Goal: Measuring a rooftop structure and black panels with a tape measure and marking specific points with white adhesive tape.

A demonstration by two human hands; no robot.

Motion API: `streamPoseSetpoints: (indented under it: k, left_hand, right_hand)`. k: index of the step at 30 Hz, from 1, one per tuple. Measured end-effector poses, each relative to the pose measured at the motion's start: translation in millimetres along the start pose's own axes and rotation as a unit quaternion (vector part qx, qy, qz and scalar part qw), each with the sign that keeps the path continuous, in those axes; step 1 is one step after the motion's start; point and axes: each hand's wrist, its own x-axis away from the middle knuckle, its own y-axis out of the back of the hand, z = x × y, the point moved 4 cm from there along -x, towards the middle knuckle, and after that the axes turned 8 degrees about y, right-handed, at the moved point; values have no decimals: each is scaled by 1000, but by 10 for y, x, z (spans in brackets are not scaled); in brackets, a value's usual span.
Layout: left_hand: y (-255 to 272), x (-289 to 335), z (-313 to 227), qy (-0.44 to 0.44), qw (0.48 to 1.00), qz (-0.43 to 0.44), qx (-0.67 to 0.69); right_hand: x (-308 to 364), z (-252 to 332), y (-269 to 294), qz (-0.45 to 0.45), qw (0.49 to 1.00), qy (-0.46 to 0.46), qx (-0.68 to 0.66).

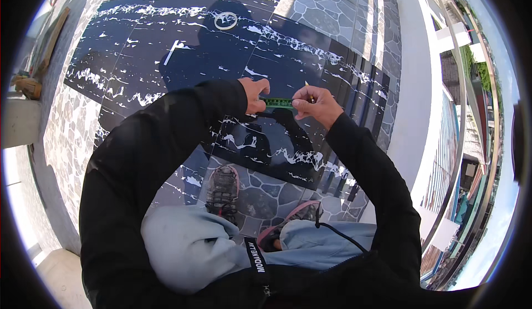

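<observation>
Along the green measuring tape, your left hand pinches the left end; your right hand holds the right end and a pencil.

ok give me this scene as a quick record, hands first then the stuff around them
left hand: at the left end of a green strip, exact grip unclear
right hand: pinching the strip's right end, also holding a thin pencil
surface: black panels with white veins
lying on panels: white ring, white L-shaped piece
floor: grey stone pattern
</observation>
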Motion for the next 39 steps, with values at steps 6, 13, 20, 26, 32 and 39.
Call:
streamPoseSetpoints:
  k: [6, 13, 20, 26, 32, 39]
  left_hand:
    - [828, 25, 2516, 82, 986, -69, -128]
    - [1391, 250, 3979, 239, 954, -177, -27]
    - [1447, -220, 4284, 215, 960, -176, -20]
    - [1454, -593, 4300, 216, 958, -171, -75]
    - [1480, -594, 4419, 168, 973, -154, -13]
    - [1480, -597, 4291, 182, 972, -146, -21]
  right_hand:
    - [560, -770, 1423, -188, 977, -45, 94]
    - [863, -1410, 1795, -260, 943, -103, 179]
    - [810, -1708, 1594, -250, 943, -122, 185]
    - [796, -1786, 1586, -301, 917, -141, 222]
    - [658, -1759, 1541, -312, 920, -122, 204]
    - [-43, -1546, 917, -254, 949, -70, 172]
